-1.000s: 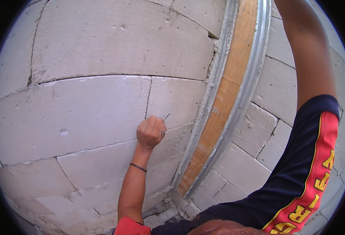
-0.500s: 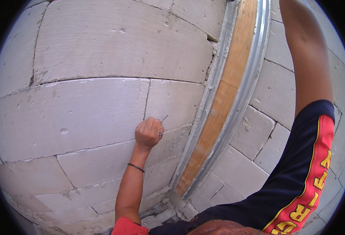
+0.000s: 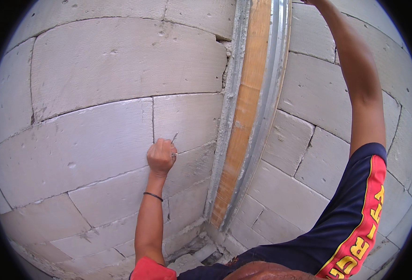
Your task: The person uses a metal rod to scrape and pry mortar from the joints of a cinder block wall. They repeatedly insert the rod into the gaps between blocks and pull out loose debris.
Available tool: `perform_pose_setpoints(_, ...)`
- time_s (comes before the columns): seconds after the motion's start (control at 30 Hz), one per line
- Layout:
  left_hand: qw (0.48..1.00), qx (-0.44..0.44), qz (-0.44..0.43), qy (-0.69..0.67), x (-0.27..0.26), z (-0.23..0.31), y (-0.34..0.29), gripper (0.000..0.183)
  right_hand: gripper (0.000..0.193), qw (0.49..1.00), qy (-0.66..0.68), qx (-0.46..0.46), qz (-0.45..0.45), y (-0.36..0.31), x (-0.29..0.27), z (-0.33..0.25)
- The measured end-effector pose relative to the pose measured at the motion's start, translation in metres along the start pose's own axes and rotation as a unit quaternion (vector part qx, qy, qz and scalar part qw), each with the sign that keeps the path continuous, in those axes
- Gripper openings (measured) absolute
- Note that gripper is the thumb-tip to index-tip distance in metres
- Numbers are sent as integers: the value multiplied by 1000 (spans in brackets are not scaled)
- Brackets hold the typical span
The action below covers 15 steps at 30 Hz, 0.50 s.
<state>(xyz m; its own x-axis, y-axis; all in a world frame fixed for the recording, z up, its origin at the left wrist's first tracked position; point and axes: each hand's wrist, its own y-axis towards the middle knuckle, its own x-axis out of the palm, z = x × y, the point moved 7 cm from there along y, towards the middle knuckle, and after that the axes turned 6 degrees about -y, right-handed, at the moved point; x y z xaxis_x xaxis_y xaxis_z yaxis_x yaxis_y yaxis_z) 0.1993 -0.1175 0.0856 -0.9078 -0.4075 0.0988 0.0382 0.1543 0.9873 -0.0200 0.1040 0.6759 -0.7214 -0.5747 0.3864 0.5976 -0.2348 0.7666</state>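
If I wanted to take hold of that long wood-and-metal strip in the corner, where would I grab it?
Grip the upright strip around its middle, coming from the front. It stands on end in the corner between the block walls, so only its front face and side edges are open.

Bright, even daylight all over my block wall [image 3: 98, 140], shadows soft. Everything's sharp, no glare, but the fisheye bends the joints hard toward the black rim.

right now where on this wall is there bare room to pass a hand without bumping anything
The big block face above the left hand is bare, as is the block to its left. The right wall, between the metal-and-wood strip and the raised right arm, is open too. It is crowded in the corner, with rubble at its foot.
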Motion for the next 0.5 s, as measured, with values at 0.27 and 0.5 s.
perform_pose_setpoints(0.27,995,-73,41,48,-2,-11,5,7,26,926,180,312,-112,-88,38,-52)
perform_pose_setpoints(0.5,996,-72,19,-52,-24,48,35,9,29,935,189,247,-169,-42,70,-3)
